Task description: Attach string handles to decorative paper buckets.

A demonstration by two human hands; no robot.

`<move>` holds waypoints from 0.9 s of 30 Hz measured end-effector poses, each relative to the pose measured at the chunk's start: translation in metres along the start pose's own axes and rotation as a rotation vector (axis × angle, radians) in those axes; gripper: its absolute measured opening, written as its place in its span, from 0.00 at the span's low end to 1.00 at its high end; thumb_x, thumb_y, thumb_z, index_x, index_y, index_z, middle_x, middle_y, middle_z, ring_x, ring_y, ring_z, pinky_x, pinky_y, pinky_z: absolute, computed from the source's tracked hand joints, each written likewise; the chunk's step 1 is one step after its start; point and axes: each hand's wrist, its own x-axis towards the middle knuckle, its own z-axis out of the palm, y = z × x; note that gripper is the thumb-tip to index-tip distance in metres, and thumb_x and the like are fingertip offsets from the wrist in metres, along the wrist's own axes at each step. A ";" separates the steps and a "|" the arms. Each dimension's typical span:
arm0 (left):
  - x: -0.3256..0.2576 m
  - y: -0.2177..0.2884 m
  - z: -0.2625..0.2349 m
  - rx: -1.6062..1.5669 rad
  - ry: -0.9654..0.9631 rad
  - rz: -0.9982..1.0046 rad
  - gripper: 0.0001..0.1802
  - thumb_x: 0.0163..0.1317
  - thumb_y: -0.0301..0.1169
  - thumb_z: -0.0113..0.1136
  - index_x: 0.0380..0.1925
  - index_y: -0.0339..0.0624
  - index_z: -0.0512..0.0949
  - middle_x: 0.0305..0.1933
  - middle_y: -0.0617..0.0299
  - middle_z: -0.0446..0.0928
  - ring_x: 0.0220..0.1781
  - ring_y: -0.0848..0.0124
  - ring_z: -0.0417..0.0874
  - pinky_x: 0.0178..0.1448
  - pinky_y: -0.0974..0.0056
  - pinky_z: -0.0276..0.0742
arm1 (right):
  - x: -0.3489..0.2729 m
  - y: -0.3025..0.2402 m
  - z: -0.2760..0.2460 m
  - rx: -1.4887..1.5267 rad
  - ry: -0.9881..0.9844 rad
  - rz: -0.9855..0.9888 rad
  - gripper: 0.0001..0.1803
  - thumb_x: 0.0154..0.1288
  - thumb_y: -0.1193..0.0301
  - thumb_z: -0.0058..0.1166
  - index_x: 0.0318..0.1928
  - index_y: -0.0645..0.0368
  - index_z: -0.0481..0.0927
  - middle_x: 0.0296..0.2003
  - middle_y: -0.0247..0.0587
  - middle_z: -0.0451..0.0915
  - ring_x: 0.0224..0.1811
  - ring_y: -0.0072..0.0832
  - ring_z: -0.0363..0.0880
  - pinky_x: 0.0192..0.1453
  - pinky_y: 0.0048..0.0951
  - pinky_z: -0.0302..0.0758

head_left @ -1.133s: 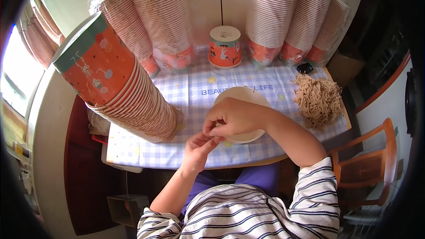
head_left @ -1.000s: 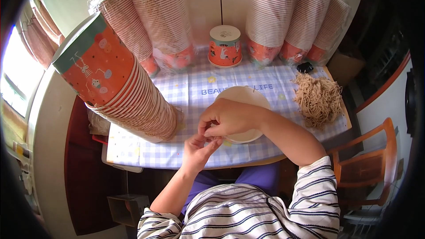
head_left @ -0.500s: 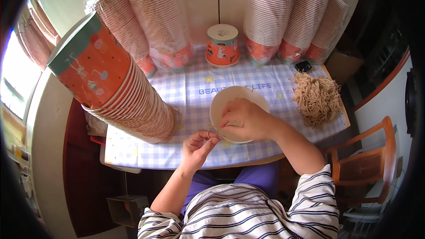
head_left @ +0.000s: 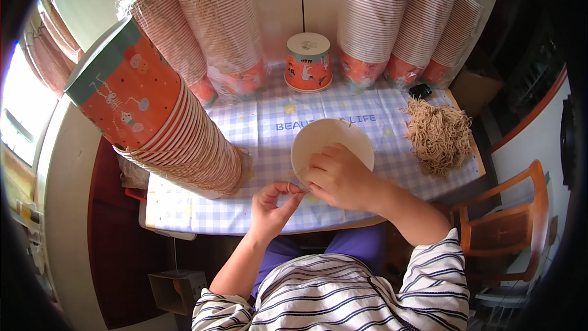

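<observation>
- My right hand (head_left: pixel 340 178) grips the near rim of a white paper cup (head_left: pixel 331 144) lying on the checked tablecloth (head_left: pixel 263 129), fingers curled over the edge.
- My left hand (head_left: pixel 272 205) sits just beside it, thumb and forefinger pinched narrow on a thin tan string (head_left: pixel 293 187) near the cup's rim; the other fingers are loosely bent.
- The cup's open mouth faces up at me, middle of the table, near edge.
- A pile of tan strings (head_left: pixel 438 135) sits right of the cup, apart from it.
- A big tilted stack of orange printed cups (head_left: pixel 159 129) lies to the left, apart from my hands.
- 1 orange lidded cup (head_left: pixel 308 61) stands upright at the back.
- Wrapped sleeves of striped cups (head_left: pixel 392 18) lean on the wall behind.
</observation>
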 end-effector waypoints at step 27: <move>-0.018 -0.005 0.021 -0.310 0.158 -0.187 0.06 0.56 0.18 0.62 0.33 0.32 0.76 0.33 0.59 0.80 0.36 0.76 0.80 0.42 0.74 0.75 | -0.048 -0.060 0.086 0.506 0.576 0.716 0.09 0.54 0.83 0.58 0.37 0.64 0.78 0.30 0.43 0.80 0.27 0.29 0.81 0.29 0.26 0.76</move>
